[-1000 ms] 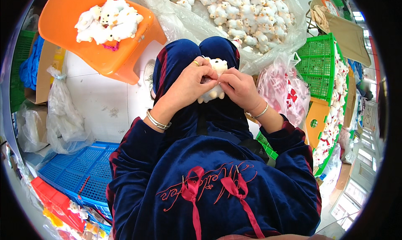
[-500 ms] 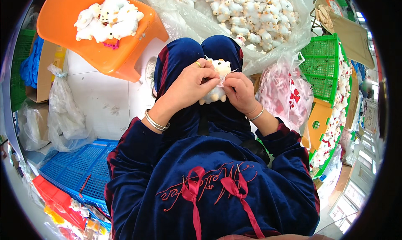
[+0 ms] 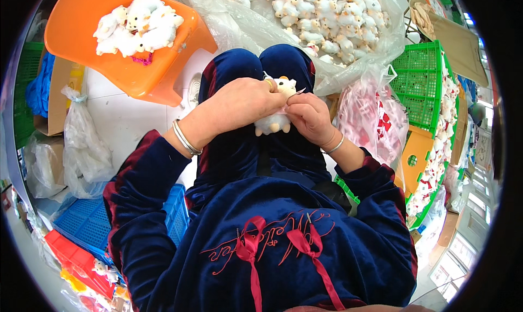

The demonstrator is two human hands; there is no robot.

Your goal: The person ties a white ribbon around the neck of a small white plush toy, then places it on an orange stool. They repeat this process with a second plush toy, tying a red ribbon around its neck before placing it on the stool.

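The left hand (image 3: 248, 102) is closed on a small white plush toy (image 3: 271, 125) on the lap (image 3: 242, 154), near the knees' edge. Touching it, the right hand (image 3: 311, 117) pinches seemingly a pale ribbon (image 3: 297, 92) at its neck. Similar toys (image 3: 139, 26) lie inside an orange chair's (image 3: 71, 34) right edge.

Plush toy (image 3: 272, 125) partly hidden behind the fingers (image 3: 276, 101), toy pile (image 3: 339, 24) cut off by the top edge
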